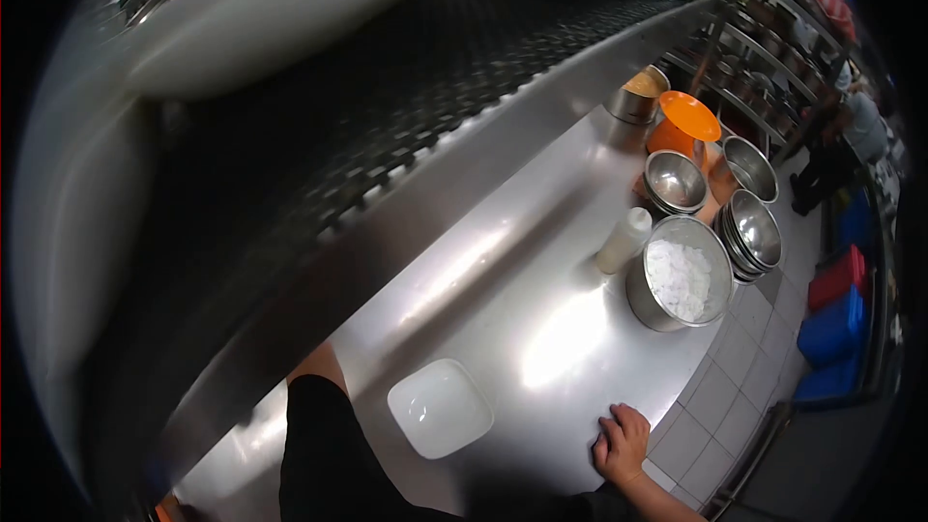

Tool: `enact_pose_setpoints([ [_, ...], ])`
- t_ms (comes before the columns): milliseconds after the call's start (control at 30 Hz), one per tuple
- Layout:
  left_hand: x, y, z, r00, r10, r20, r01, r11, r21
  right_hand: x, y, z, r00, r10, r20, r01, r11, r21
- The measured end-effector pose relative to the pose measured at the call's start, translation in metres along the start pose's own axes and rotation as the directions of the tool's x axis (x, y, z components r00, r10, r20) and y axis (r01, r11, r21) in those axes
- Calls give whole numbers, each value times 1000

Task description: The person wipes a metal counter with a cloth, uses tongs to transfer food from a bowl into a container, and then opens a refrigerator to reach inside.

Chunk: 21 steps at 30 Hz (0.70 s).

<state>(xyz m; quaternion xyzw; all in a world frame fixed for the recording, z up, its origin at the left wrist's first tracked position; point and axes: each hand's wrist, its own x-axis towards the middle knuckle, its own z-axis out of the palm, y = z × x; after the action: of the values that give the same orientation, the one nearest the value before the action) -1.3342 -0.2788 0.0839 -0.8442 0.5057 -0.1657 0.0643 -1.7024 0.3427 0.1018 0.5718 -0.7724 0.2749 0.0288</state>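
Note:
My left arm [324,416], in a black sleeve, reaches up under the dark perforated shelf. Only a bit of bare skin shows below the shelf's edge; the hand and whatever it touches are hidden. A white square bowl [441,410] sits on the steel table, just right of that sleeve. At the table's near right edge rests my right hand [623,443], holding nothing, its fingers loosely bent and a little apart. Farther along stands a steel pot [661,313] of white powdery stuff, beside a squeeze bottle [623,241] with pale contents.
Steel bowls [676,181], another bowl stack [752,232], an orange container [688,117] and a pot [636,97] crowd the table's far end. The metal shelf edge [464,174] hangs low across the left. Blue bins [831,329] and a person [860,126] are beyond the tiled floor.

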Motion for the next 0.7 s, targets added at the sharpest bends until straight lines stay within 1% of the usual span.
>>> enact_pose_setpoints([
  [33, -7, 6, -29, 968, 250, -4, -248, 956, -155, 2, 2, 2, 1000, 11, -6, -11, 1000, -9],
  [67, -11, 12, -43, 877, 480, -35, -468, 833, -294, 1, 2, 2, 1000, 10, -9, -11, 1000, -11],
  [100, 9, 40, -17, 851, 524, -22, -500, 797, -338, -1, 1, 2, 1000, 9, -8, -9, 1000, -11],
  [133, -4, 59, -32, 764, 642, -55, -596, 672, -440, -2, 0, 1, 1000, 21, 10, -21, 1000, -12],
  [167, -31, 82, -52, 665, 740, -101, -664, 524, -534, 1, 0, 0, 1000, 17, -3, -17, 1000, -1],
  [233, -75, 130, -66, 489, 847, -208, -837, 389, -385, 2, -1, 0, 999, 11, -32, -11, 1000, 11],
  [267, -112, 146, -78, 474, 850, -231, -839, 357, -411, 0, 1, 1, 1000, 13, -21, -13, 1000, 7],
  [300, -150, 159, -89, 460, 850, -256, -840, 324, -435, -2, 2, 2, 999, 5, -44, -5, 1000, 10],
  [333, -182, 170, -88, 380, 881, -281, -901, 285, -328, -3, 2, 3, 997, -3, -71, 4, 1000, 14],
  [367, -215, 183, -78, 269, 829, -491, -956, 170, -238, -3, 2, 3, 997, -1, -82, 3, 1000, 25],
  [433, -300, 167, -126, 250, 913, -321, -926, 128, -356, -6, 5, 4, 995, -10, -98, 13, 999, 36],
  [467, -332, 161, -126, 209, 924, -321, -882, 36, -470, -8, 6, 5, 993, -14, -119, 21, 998, 53],
  [533, -399, 141, -138, 215, 914, -345, -879, 27, -476, -14, 9, 5, 991, -29, -130, 38, 997, 68],
  [600, -454, 119, -149, 180, 934, -308, -882, 15, -472, -13, 12, 2, 987, -53, -149, 66, 994, 84],
  [633, -479, 104, -152, 192, 930, -313, -877, 20, -479, -14, 14, -2, 988, -48, -149, 72, 984, 162],
  [667, -502, 89, -155, 159, 940, -303, -871, -11, -492, -18, 18, -6, 988, -47, -147, 82, 967, 240],
  [700, -522, 75, -157, 130, 946, -296, -863, -39, -503, -23, 26, -4, 987, -71, -146, 105, 966, 235],
])
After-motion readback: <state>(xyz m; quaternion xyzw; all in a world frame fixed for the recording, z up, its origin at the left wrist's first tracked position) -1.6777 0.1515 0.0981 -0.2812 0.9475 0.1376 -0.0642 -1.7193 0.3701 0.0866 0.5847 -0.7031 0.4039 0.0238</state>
